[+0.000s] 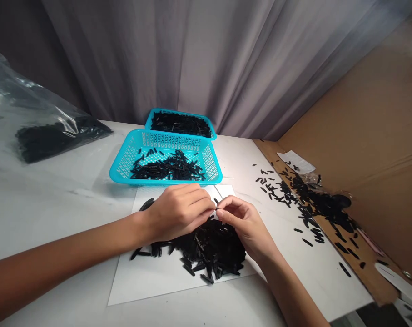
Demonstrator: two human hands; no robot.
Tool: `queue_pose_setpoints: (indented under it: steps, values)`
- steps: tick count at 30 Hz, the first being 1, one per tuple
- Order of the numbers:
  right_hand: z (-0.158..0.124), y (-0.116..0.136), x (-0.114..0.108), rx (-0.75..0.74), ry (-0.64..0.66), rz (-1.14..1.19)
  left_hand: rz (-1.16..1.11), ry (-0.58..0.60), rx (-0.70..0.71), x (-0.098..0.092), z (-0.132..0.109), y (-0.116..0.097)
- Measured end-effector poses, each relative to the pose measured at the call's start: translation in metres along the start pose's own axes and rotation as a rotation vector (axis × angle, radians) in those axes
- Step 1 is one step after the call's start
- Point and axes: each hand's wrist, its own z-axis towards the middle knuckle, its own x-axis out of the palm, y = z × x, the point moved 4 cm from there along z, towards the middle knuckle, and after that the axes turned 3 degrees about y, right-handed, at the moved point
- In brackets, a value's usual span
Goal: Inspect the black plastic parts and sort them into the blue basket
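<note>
My right grip (243, 225) pinches a thin black stick (216, 208) firmly at the fingertips; my curled left grip (176, 212) closes just beside it, its hold unclear.

- The left hand (178, 213) and right hand (243, 225) met at centre, above a heap of black pieces (209, 250) on a white sheet (151, 286).
- The right fingertips (222, 211) pinched a small black piece (216, 208).
- Two teal plastic baskets (141, 136) stood beyond, both holding black pieces.
- A clear plastic bag (56, 136) lay upper left on the bench (56, 195).
- More black pieces (315, 204) lay scattered at right, against a cardboard panel (362, 136).
</note>
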Motion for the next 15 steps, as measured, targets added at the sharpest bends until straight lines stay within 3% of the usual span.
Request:
queue_pose_setpoints:
  steps: [5,11,15]
  values:
    - [-0.002,0.001,0.004,0.043,0.072,0.011,0.034,0.005,0.045,-0.003,0.002,0.001]
    - [0.000,-0.001,-0.001,0.014,0.023,-0.015,0.120,-0.007,0.067,-0.003,0.001,-0.001]
    - [-0.001,0.001,0.004,-0.039,0.081,-0.338,0.287,-0.041,-0.008,-0.013,0.005,0.007]
